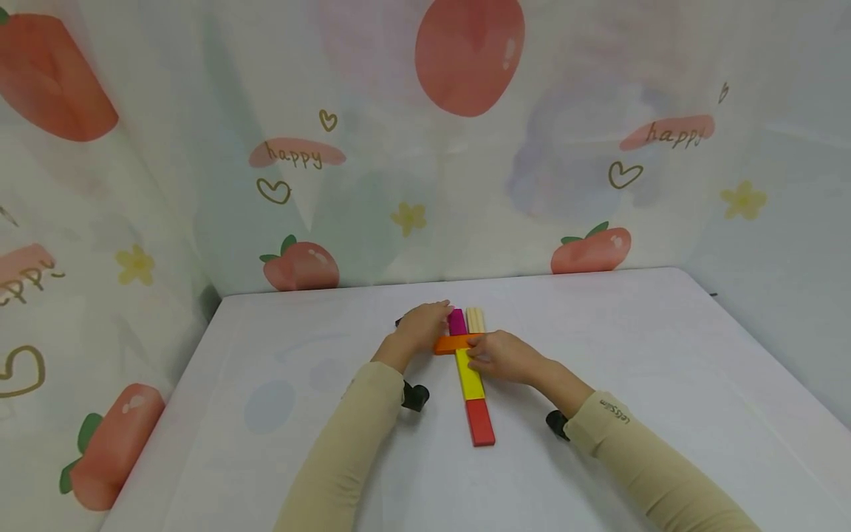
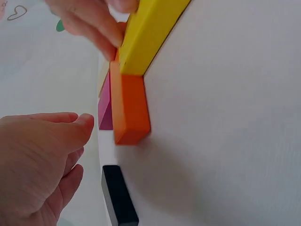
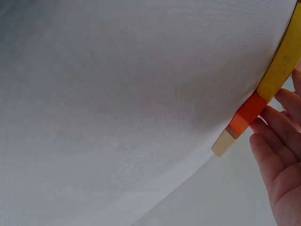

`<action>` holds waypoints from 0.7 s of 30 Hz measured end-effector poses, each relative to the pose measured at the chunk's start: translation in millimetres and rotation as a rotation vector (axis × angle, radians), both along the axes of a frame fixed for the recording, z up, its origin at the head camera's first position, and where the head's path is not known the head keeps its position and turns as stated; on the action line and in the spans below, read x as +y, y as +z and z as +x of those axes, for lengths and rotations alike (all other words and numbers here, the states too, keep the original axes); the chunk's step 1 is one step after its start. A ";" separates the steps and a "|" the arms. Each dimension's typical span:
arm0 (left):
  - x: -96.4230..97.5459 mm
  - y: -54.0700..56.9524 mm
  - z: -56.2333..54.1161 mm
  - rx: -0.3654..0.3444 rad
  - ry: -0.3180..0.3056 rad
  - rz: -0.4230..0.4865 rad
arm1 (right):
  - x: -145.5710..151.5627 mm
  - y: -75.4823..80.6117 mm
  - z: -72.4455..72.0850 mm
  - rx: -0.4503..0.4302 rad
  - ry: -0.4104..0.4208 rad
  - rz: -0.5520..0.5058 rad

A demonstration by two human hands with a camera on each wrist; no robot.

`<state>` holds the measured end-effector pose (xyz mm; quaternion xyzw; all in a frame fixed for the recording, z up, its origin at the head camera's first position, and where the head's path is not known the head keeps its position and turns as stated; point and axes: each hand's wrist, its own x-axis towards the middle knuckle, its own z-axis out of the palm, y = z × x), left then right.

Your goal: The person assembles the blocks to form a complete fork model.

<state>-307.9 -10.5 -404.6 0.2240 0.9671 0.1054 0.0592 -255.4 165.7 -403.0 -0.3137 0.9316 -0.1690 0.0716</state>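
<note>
A magenta block (image 1: 456, 322) and a cream block (image 1: 475, 320) lie side by side beyond an orange block (image 1: 449, 344) set crosswise. From its near side a yellow block (image 1: 470, 375) runs toward me, followed end to end by a red block (image 1: 480, 423). My right hand (image 1: 503, 357) touches the orange and yellow blocks where they meet, fingers (image 3: 282, 127) mostly straight in the right wrist view. Beside the magenta block is my left hand (image 2: 42, 160), its fingers loosely bent with nothing between them.
A black block (image 2: 120, 197) lies on the white table (image 1: 319, 458) by my left hand, mostly hidden behind it in the head view. A patterned cloth (image 1: 439, 170) hangs behind the table's back edge. Black straps with small dark devices (image 1: 416, 397) sit at both wrists.
</note>
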 end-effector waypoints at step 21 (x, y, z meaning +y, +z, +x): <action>-52.4 3.6 -15.5 -0.117 0.015 0.038 | -0.5 0.8 1.5 0.009 0.003 0.010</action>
